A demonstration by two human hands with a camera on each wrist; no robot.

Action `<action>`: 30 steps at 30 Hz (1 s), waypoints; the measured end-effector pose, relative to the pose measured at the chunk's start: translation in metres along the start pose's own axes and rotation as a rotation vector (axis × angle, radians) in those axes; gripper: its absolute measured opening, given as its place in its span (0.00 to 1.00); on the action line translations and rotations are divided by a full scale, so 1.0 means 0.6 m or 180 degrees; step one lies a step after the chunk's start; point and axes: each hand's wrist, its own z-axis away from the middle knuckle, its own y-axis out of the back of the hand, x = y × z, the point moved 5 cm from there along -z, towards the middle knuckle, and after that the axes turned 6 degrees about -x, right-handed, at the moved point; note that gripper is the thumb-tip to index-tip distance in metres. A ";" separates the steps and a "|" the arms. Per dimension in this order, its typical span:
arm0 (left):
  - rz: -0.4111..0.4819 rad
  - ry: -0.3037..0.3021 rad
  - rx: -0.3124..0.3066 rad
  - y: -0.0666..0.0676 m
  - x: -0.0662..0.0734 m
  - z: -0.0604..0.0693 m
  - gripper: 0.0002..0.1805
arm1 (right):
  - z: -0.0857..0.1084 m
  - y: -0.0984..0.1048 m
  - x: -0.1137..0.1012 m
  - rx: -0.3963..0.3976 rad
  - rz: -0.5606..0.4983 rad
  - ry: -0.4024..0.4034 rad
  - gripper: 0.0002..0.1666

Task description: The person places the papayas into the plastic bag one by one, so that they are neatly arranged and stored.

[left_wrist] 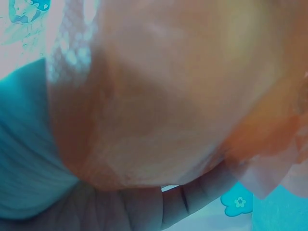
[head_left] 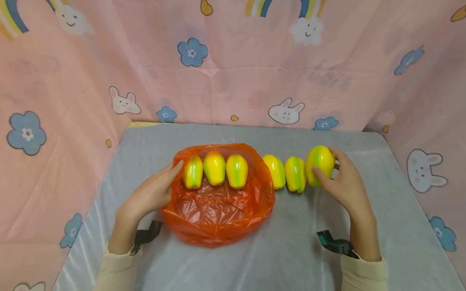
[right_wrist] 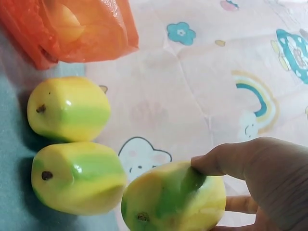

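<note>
An orange-red plastic bag (head_left: pixel 218 230) lies with its mouth wide on the grey table. Inside it, in a row, are three glossy yellow-green papaya-like fruits (head_left: pixel 236 171). My left hand (head_left: pixel 149 194) holds the bag's left rim; in the left wrist view its fingers (left_wrist: pixel 202 192) run beneath the film, partly hidden. To the right, my right hand (head_left: pixel 344 182) grips another such fruit (head_left: pixel 320 163) between thumb and fingers. Two more fruits (head_left: pixel 295 173) sit between that one and the bag, the nearer (head_left: pixel 275 171) by the bag's right edge.
The grey cloth-covered table (head_left: pixel 291 242) extends in front of the bag and to both sides. A pink patterned curtain (head_left: pixel 233 81) rises behind the table and along its left and right sides.
</note>
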 end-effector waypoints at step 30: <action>0.0063 0.0019 -0.0003 0.005 0.001 0.003 0.45 | 0.011 -0.069 -0.124 -0.0080 -0.0880 0.0565 0.43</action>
